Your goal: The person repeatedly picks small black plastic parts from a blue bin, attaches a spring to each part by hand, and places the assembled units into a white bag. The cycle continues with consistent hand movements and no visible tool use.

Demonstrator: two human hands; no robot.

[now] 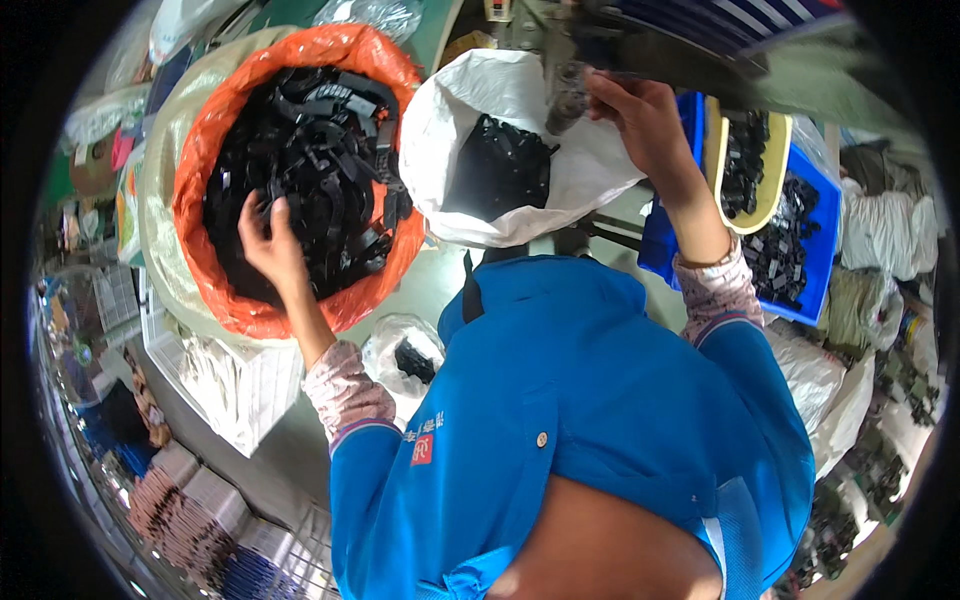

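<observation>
L hand [268,238] reaches into orange bag [200,150], fingers closing on black straps [310,150]. R hand [640,115] pinches dark piece [567,95] by white bag [480,90] rim

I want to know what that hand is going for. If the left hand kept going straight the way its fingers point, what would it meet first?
Most likely the heap of black plastic strap pieces in the orange-lined sack: the left hand already rests at its edge, fingers pointing into it, though depth is unclear.
</observation>
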